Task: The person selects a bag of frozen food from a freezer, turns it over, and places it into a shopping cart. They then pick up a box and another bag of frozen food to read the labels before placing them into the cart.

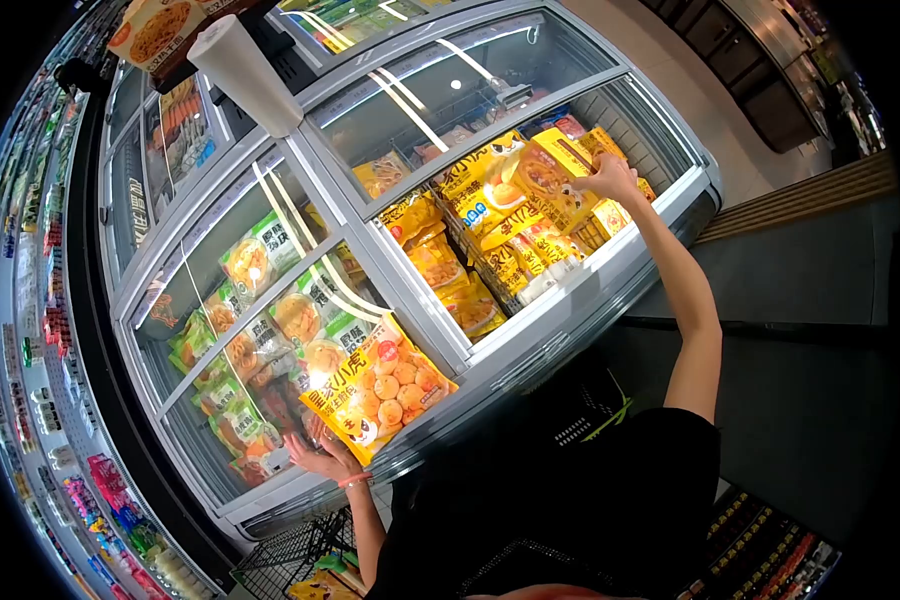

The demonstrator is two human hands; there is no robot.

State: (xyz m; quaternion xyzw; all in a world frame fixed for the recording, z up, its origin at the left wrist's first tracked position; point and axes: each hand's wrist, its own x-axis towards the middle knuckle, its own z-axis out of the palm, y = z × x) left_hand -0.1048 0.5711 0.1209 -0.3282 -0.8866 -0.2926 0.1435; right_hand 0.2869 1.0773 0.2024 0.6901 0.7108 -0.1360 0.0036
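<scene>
My right hand (pixel 610 182) reaches into the uncovered section of a chest freezer. Its thumb and fingers pinch the edge of a yellow frozen-food bag (pixel 558 182) with a picture of food on it, tilted up among other yellow bags. Beside that one stands another yellow bag (pixel 485 190) with large black lettering. My left hand (pixel 322 457), a pink band at its wrist, lies with fingers spread on the freezer's glass lid. Right against it, a yellow bag (pixel 385 388) picturing round golden buns rests on top of the glass near the front rim.
Green and white bags (pixel 255 260) show beneath the left glass. A white post (pixel 245 75) rises from the freezer's middle frame. Below my left arm is a wire basket (pixel 305 555) holding yellow packs. Stocked shelves (pixel 45 330) run along the left; a dark cabinet (pixel 790 270) stands right.
</scene>
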